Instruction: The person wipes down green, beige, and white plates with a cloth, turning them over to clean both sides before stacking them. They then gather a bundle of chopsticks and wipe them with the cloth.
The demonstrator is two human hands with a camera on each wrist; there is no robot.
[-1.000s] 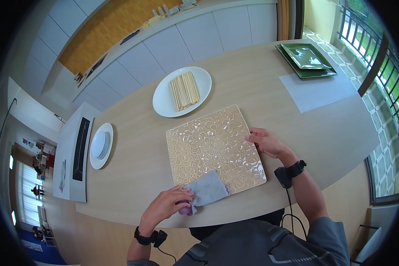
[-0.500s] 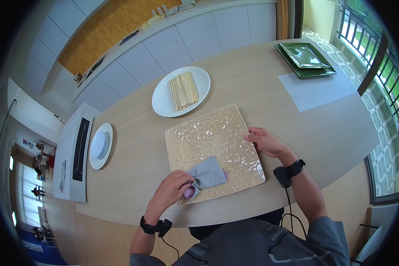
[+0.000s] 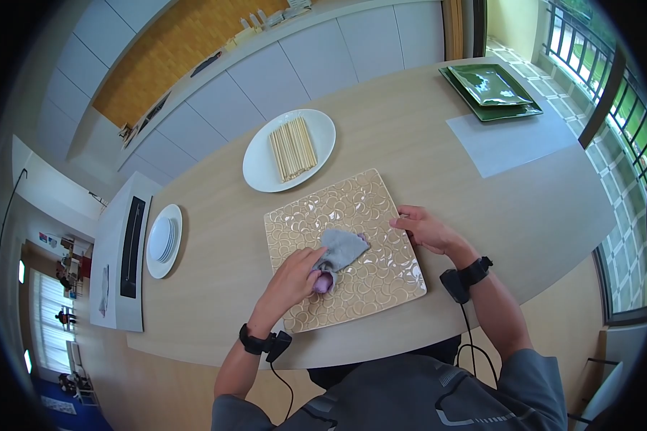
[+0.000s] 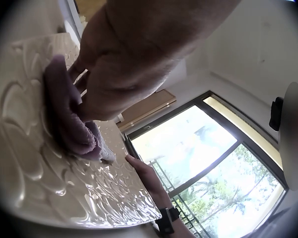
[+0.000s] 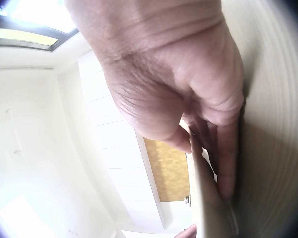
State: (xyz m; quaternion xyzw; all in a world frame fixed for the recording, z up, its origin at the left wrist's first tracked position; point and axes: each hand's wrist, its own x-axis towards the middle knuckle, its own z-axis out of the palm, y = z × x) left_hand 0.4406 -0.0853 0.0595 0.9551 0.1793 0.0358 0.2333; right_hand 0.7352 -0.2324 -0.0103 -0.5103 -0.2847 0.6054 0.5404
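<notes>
Slides the cloth (image 3: 346, 248) up the tan plate (image 3: 370, 205) with the left hand (image 3: 289, 279), away from the near edge and toward the middle. No longer hangs partly over that edge, unlike a second ago; now lies wholly on the patterned face, about its centre, mostly grey side up, with a purple fold bunched at the near end. Leaves the near edge uncovered and puts the work at the middle rather than at the rim.

Grasps the bunched end with curled left fingers, partly hidden behind the fold in the left wrist view. Keeps much the same hold with the right hand (image 3: 430, 231): pinches the right edge, thumb above and fingers beneath. Probably steadies the tan plate against the push. Too close to the table (image 3: 208, 266) there to tell of any lift.

Farther off, no visible change: sticks (image 3: 292, 149) side by side on a white plate (image 3: 323, 135), green plates (image 3: 492, 85) one on the other beside a pale mat (image 3: 510, 144), and small plates (image 3: 160, 241) stacked at the left.
</notes>
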